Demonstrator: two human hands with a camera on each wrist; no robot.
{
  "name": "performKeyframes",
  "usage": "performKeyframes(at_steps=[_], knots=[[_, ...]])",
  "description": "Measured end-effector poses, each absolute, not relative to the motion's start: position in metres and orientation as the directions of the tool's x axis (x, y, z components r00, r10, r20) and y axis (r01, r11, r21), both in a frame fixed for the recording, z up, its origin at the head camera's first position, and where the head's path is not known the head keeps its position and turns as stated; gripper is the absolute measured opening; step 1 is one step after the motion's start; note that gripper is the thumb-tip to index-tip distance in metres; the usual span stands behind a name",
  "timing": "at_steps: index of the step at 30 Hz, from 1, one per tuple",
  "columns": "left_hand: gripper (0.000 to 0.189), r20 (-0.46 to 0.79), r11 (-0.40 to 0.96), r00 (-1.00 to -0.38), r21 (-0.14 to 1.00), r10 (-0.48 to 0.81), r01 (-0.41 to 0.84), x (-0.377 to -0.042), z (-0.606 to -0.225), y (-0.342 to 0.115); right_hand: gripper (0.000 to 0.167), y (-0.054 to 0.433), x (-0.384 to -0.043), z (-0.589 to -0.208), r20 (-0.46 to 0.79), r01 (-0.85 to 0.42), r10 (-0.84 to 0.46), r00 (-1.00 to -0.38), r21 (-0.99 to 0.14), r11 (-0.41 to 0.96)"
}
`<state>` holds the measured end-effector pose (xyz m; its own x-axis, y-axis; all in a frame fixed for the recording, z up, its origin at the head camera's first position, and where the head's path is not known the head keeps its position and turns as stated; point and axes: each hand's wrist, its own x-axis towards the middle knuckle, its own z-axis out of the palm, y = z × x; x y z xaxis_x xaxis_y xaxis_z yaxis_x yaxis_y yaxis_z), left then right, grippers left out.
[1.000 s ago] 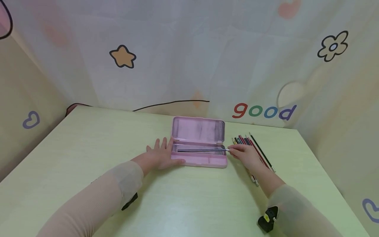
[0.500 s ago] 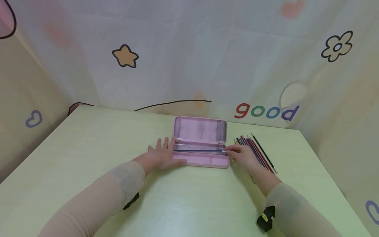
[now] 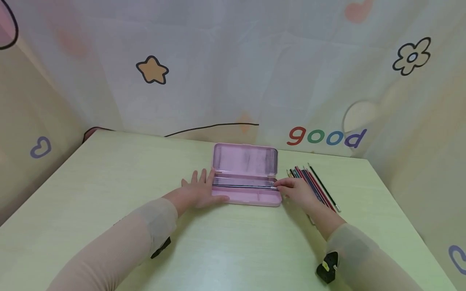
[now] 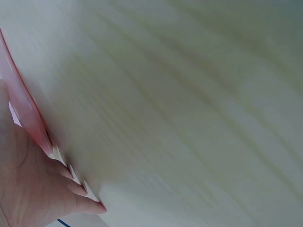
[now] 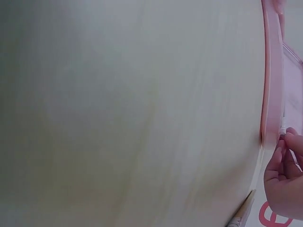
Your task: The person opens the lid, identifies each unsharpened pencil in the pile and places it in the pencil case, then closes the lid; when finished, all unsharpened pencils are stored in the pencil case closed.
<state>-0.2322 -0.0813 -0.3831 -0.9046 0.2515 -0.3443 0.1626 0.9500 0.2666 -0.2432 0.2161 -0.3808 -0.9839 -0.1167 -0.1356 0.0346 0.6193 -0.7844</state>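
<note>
A pink pencil case (image 3: 233,195) lies on the table with its lid (image 3: 245,159) folded back. My left hand (image 3: 198,191) is at its left end, fingers spread and straight, thumb along the front edge. In the left wrist view, the palm of that hand (image 4: 33,189) rests against the case's side. A dark pencil (image 3: 244,186) lies lengthwise in the long rear compartment. Thumb and fingertips of my right hand (image 3: 297,190) pinch its pale right end, at the case's right wall. The right wrist view shows this hand (image 5: 286,175) pinching that end too.
To the right of the case lies a loose bunch of pencils (image 3: 318,184) in several colours, partly hidden behind my right hand and forearm. The table (image 3: 233,250) meets a printed cloth backdrop (image 3: 218,81) just behind the case.
My right hand has moved slightly left with the pencil. The pencil has gone from over the compartment's right edge down into the case. My left hand has stayed in place.
</note>
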Motion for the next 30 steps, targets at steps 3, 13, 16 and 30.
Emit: performKeyframes(at_steps=[3, 13, 16, 30], knots=[[0.105, -0.337, 0.948, -0.906, 0.269, 0.257, 0.169, -0.231, -0.384, -0.082, 0.019, 0.217, -0.243, -0.381, -0.130, 0.019, -0.137, -0.982, -0.788, 0.615], [0.105, -0.330, 0.950, -0.909, 0.260, 0.254, 0.171, -0.231, -0.384, -0.082, 0.029, 0.237, -0.240, -0.380, -0.086, -0.011, -0.144, -0.986, -0.825, 0.566], [0.105, -0.331, 0.951, -0.909, 0.258, 0.251, 0.169, -0.231, -0.384, -0.082, 0.035, 0.248, -0.236, -0.377, -0.093, -0.001, -0.138, -0.986, -0.826, 0.564], [0.106, -0.338, 0.950, -0.907, 0.263, 0.252, 0.166, -0.232, -0.384, -0.082, 0.058, 0.309, -0.202, -0.368, -0.114, 0.107, 0.013, -0.993, -0.884, 0.454]])
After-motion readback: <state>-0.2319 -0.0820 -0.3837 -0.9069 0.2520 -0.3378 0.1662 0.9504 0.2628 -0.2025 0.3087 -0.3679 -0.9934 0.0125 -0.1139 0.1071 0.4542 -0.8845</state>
